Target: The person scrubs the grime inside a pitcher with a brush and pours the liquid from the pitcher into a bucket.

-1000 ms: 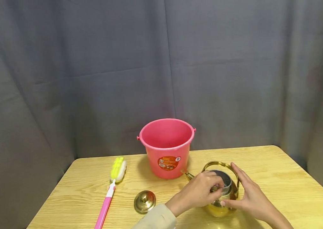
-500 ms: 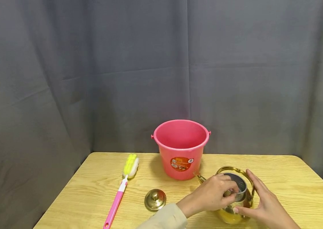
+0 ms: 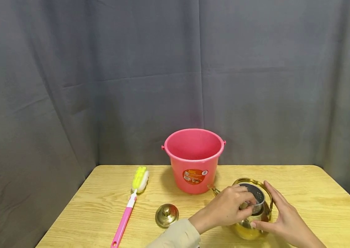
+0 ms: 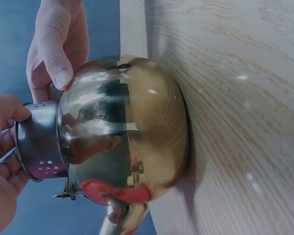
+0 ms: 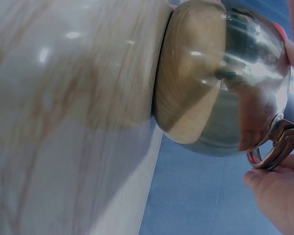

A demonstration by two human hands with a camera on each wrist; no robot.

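A shiny gold-coloured kettle (image 3: 246,232) stands upright on the table, its spout pointing left toward the bucket. Out of its mouth rises a perforated metal strainer (image 4: 39,142), its lower end hidden in the kettle. My left hand (image 3: 232,206) pinches the strainer's rim with curled fingers. At the kettle's right side, my right hand (image 3: 285,220) has its thumb spread from a straight index finger; these rest about the raised handle (image 5: 279,147) and against the body. The kettle's knobbed lid (image 3: 166,215) lies on the table, left of my left wrist.
Behind the kettle's spout stands a pink bucket (image 3: 193,172) with an orange label. A long-handled brush (image 3: 123,220) with a yellow and white sponge head lies at the left of the wooden table (image 3: 85,206). Grey curtains (image 3: 150,86) hang around the back and sides.
The head view has shifted, so everything appears farther right than one second ago. Both hands stay at the kettle, the left still pinching the strainer, whose lower wall now shows slightly more above the mouth.
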